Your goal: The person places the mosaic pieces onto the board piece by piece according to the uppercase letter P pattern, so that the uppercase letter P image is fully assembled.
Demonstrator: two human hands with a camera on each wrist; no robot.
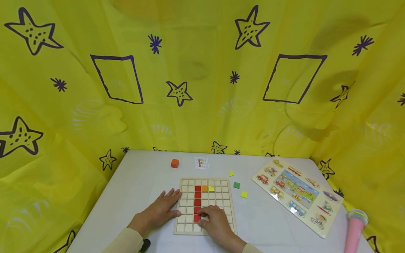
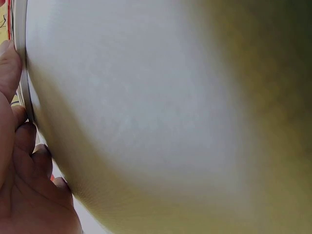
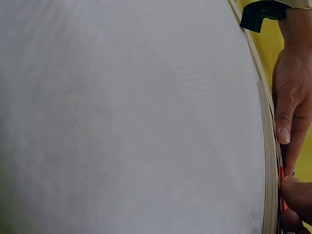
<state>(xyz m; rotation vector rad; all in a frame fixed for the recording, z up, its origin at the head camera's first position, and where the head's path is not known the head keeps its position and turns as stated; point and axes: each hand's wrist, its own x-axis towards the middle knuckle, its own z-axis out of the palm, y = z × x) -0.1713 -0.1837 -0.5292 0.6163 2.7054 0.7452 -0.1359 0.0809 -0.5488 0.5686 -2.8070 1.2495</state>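
Note:
A wooden grid board lies on the white table, with a column of several red square tiles in its cells. Beside the top red tile sit an orange tile and a yellow tile. My left hand rests flat at the board's left edge, fingers spread and thumb on the frame. Over the lower part of the board, my right hand has thumb and forefinger pinched at the lowest red tile. In the right wrist view the right thumb meets a strip of red at the board's edge.
Right of the board lie a green tile and two yellow pieces. Behind it are an orange cube and a small pattern card. A vehicle puzzle board and a pink microphone are at the right.

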